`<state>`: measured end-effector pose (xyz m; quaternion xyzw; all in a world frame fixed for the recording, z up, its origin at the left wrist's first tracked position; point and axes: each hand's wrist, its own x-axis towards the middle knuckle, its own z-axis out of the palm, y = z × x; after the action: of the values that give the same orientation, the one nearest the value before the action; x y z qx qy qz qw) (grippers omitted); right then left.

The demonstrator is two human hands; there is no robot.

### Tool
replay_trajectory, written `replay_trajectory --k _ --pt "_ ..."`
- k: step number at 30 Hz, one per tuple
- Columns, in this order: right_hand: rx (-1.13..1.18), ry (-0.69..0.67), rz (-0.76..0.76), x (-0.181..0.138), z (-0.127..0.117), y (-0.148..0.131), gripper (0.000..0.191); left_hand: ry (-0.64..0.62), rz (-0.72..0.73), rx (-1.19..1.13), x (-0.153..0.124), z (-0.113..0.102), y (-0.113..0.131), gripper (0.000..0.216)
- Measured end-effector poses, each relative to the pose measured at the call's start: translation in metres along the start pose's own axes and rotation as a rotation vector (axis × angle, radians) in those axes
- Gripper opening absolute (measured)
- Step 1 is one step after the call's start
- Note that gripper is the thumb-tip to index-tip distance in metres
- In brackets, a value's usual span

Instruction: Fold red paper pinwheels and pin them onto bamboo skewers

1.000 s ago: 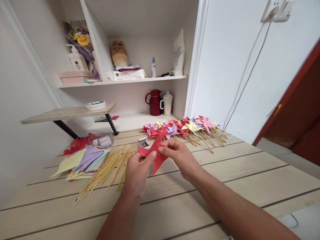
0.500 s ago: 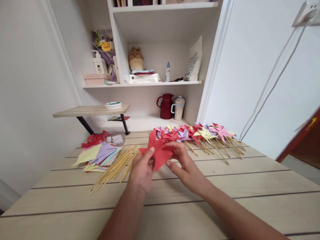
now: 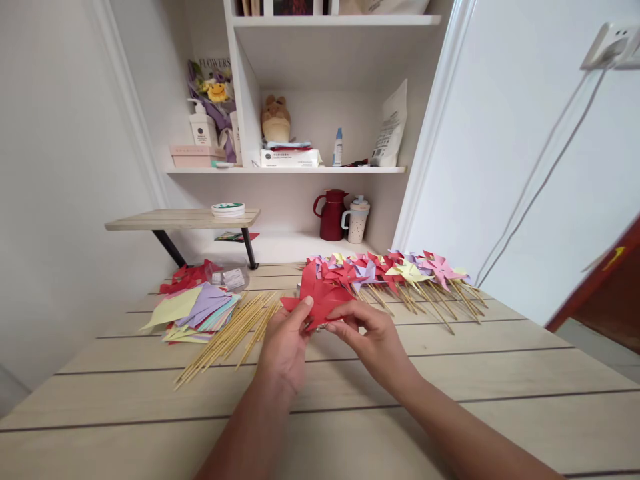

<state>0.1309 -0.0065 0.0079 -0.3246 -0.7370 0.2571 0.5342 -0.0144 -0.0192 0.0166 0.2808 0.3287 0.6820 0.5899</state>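
Both hands hold a red paper pinwheel [image 3: 320,295] just above the wooden table [image 3: 450,400]. My left hand [image 3: 285,347] pinches its left point with thumb and fingers. On the right side, my right hand [image 3: 373,337] curls its fingers over the folded red flaps. A bundle of bamboo sticks [image 3: 227,333] lies left of my left hand. Behind the hands, a row of finished pinwheels on sticks [image 3: 395,273] in red, purple, yellow and pink stretches to the right.
A stack of coloured paper squares [image 3: 197,310] and red scraps [image 3: 185,277] lie at the left. A small raised wooden shelf [image 3: 183,219] carries a tape roll [image 3: 227,209]. A red jug [image 3: 331,215] and a mug [image 3: 357,219] stand at the back.
The view has steadied after swinging left. My right hand has folded more of the red paper's flaps in toward the centre; the pinwheel now sits lower and flatter between my hands.
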Motion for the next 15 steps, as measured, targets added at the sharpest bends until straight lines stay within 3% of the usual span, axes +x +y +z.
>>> replay_trajectory --k 7,15 --pt "0.15 0.08 0.221 0.0022 0.002 0.0022 0.021 0.001 0.012 0.024 -0.0006 0.0004 -0.0041 0.027" --pt "0.204 0.102 0.271 0.002 0.002 -0.0011 0.029 0.048 0.014 -0.011 -0.0022 0.0036 -0.0052 0.022"
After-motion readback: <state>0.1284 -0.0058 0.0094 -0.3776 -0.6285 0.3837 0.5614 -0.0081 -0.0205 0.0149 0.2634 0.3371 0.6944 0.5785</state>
